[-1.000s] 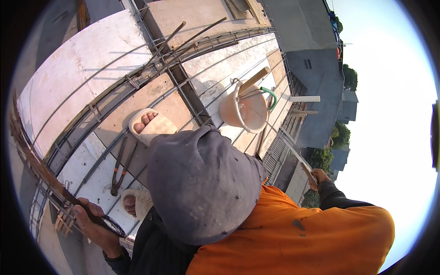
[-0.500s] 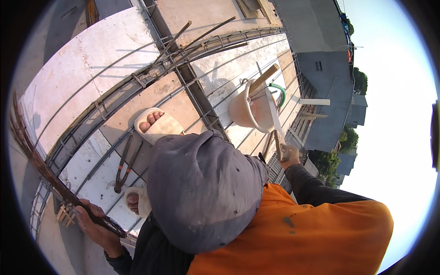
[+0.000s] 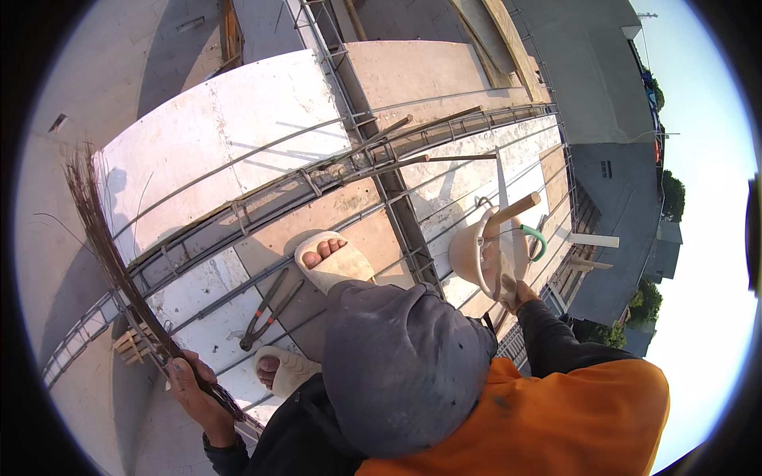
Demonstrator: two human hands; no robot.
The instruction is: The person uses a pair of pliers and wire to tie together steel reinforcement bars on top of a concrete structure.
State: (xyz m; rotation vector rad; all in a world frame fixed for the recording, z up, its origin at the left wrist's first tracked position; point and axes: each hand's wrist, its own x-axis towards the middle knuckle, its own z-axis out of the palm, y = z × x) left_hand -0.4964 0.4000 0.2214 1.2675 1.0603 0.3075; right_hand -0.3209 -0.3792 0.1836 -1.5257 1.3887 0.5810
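My left hand (image 3: 198, 397) is closed round the lower part of a long bundle of thin dark brown wires (image 3: 131, 297), whose far end fans out loosely. At the right, my right hand (image 3: 521, 295) grips the handle end of what looks like a handsaw, its long pale tapering blade (image 3: 501, 178) pointing away across a white bucket (image 3: 468, 258). Some of the saw's handle is hidden by my fingers. A wooden handle (image 3: 516, 213) and a green curved handle (image 3: 540, 240) stick out of the bucket. Long-handled pincers (image 3: 268, 313) lie between two slippered feet.
Steel bars (image 3: 230, 295) and rebar cages (image 3: 286, 186) cross the pale formwork panels (image 3: 214, 119). A gap (image 3: 409, 230) runs between panels. Boards (image 3: 492, 44) lie far off. A grey hood (image 3: 397, 365) and orange vest (image 3: 548, 420) cover the lower middle.
My right hand has moved left against the bucket, bringing the saw's handle end closer to the bucket's rim. The whole view has shifted. My left hand still holds the wires.
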